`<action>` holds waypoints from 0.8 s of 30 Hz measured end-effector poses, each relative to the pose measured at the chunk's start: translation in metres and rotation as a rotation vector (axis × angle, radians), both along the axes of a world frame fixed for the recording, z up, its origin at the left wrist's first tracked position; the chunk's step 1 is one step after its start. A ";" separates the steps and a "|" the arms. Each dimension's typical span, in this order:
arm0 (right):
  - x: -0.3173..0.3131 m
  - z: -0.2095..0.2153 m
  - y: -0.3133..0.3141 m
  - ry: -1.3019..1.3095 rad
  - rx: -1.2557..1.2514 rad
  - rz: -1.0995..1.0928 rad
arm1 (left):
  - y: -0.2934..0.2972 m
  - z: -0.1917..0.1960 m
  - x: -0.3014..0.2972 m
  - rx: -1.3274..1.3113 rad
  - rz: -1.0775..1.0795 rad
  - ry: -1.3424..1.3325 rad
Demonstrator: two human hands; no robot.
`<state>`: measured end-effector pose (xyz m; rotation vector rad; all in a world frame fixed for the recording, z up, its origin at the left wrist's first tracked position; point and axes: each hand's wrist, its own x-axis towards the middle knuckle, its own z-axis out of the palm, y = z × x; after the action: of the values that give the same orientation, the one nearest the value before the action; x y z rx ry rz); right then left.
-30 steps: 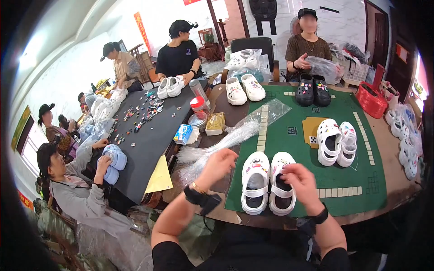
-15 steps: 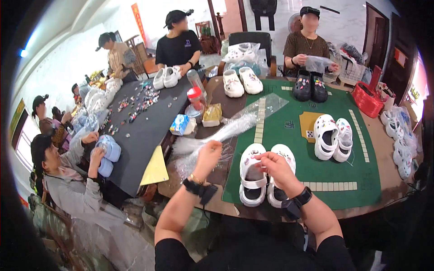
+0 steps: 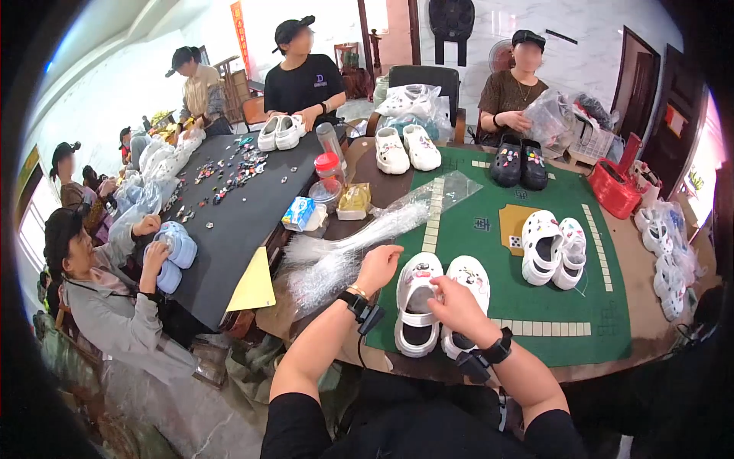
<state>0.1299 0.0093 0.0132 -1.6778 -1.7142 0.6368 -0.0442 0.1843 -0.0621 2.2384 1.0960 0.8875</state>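
Note:
A pair of white clogs with charms on the toes stands before me, a left clog (image 3: 419, 266) and a right clog (image 3: 468, 277). My left hand (image 3: 380, 266) is beside the left clog's toe, fingers drawn together; anything held in them is too small to make out. Over the left clog's foot opening is my right hand (image 3: 464, 310), its fingers closed at the opening's edge; whether they grip the clog or something tiny is hidden. A bundle of clear plastic strands (image 3: 336, 260) lies left of my left hand.
The clogs stand on a green mat (image 3: 489, 249). More white clogs (image 3: 554, 252) are to the right, black clogs (image 3: 520, 161) beyond. A tissue pack (image 3: 299, 213) and red-lidded jar (image 3: 327, 166) stand left. At the dark table (image 3: 245, 210), a co-worker handles blue clogs (image 3: 177, 256).
My right hand has moved slightly left and down at the left clog; my left hand has shifted right, closer to its toe. Across the table, a co-worker's plastic bag has moved right, off the black clogs.

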 end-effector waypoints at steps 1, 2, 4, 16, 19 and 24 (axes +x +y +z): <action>0.000 0.003 0.000 0.003 -0.053 -0.001 | 0.003 0.000 0.004 0.014 0.028 -0.059; -0.002 0.006 -0.001 0.008 -0.106 0.005 | 0.007 -0.001 0.005 0.029 0.062 -0.117; -0.002 0.009 -0.002 0.006 -0.067 0.017 | 0.019 -0.004 0.001 0.049 0.076 0.025; 0.040 0.019 -0.077 -0.391 0.295 0.064 | 0.067 -0.050 0.005 -0.042 0.237 0.598; 0.059 0.044 -0.105 -0.212 0.234 0.062 | 0.070 -0.064 -0.002 -0.008 0.245 0.626; 0.091 0.064 -0.146 -0.032 0.102 -0.055 | 0.069 -0.066 0.001 0.209 0.279 0.643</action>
<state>0.2213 -0.1369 0.0774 -1.6661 -1.6876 0.4914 -0.0430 0.2530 -0.1278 2.6775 1.6949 0.3852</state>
